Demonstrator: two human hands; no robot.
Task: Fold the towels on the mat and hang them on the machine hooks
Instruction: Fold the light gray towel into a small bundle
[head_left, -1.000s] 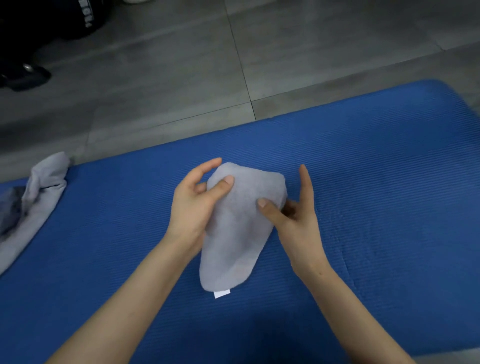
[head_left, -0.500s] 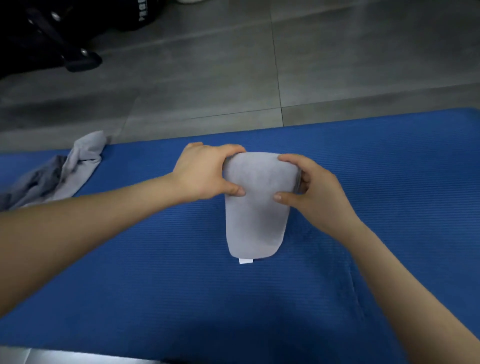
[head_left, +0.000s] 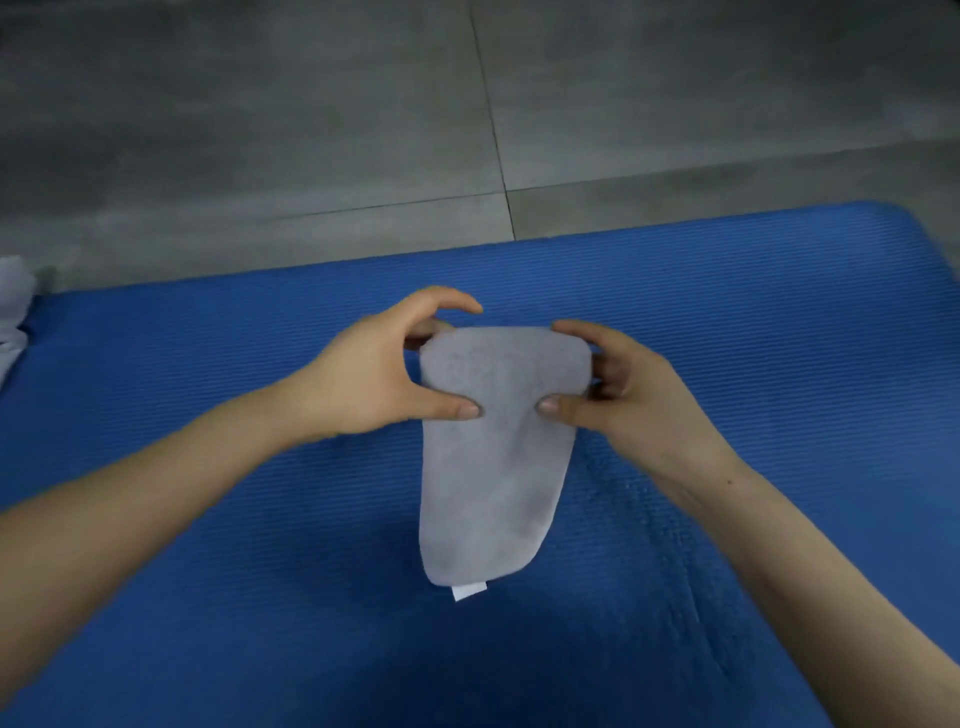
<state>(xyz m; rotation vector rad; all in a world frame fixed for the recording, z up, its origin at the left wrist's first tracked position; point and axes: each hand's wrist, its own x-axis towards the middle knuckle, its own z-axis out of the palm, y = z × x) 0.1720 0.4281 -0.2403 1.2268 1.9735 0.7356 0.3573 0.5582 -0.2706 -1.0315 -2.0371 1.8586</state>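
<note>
A folded pale grey towel (head_left: 488, 467) hangs in front of me above the blue mat (head_left: 753, 338), its white label at the lower end. My left hand (head_left: 374, 374) pinches the towel's upper left corner, thumb on the front and fingers behind. At the upper right corner my right hand (head_left: 618, 395) pinches it the same way. The towel's far side is hidden. No machine or hooks are in view.
Another grey towel (head_left: 13, 306) shows only as a bit of cloth at the left edge, by the mat's far side. Grey tiled floor (head_left: 363, 130) lies beyond the mat.
Both hands went from loosely touching the towel to pinching its top corners and lifting it upright. The view shifted right, so the other towel slid almost out of frame.
</note>
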